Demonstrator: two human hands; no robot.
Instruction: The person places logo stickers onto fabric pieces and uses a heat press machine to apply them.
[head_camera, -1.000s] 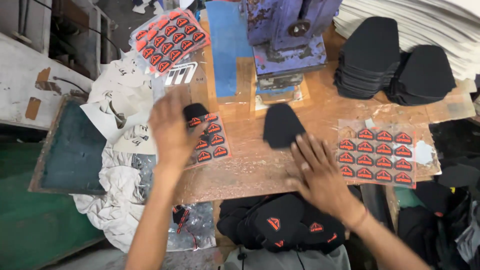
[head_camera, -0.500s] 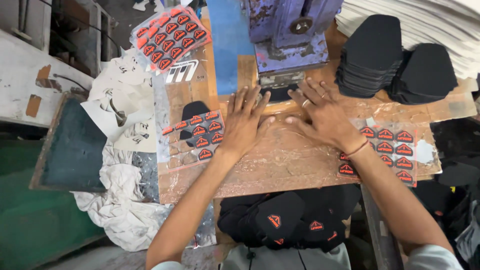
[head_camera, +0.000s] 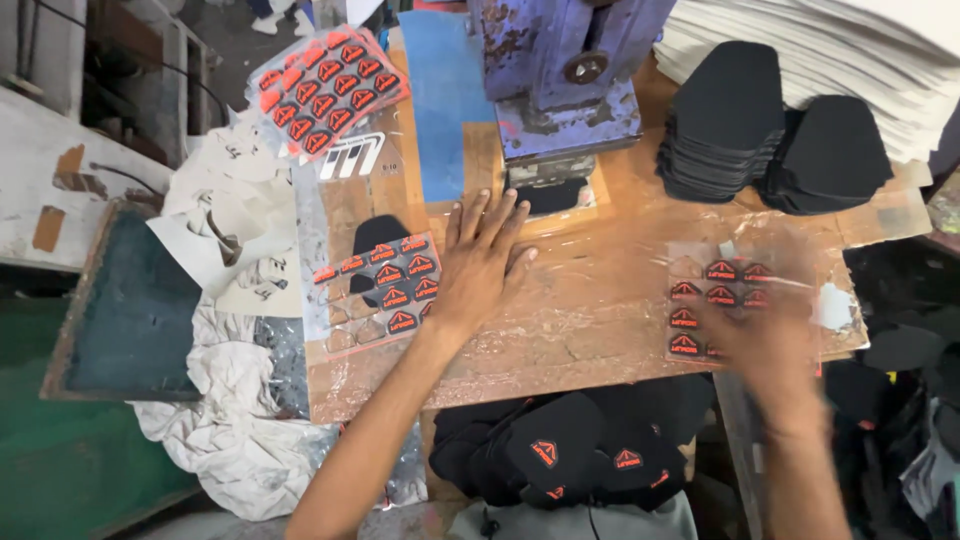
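My left hand lies flat and spread on the plastic-covered wooden bench, fingertips pointing at a black fabric piece under the blue press. Just left of it is a clear sheet of red logo patches lying over another black piece. My right hand is motion-blurred over a second clear sheet of red patches at the right; whether it grips anything is not visible.
Two stacks of black fabric pieces and a pile of white sheets stand at the back right. Another patch sheet lies back left. Finished black pieces with red logos sit below the bench. White rags hang at the left.
My right hand has swung from beside the press to the patch sheet at the right. My left hand stays near the press. The black piece now sits under the press.
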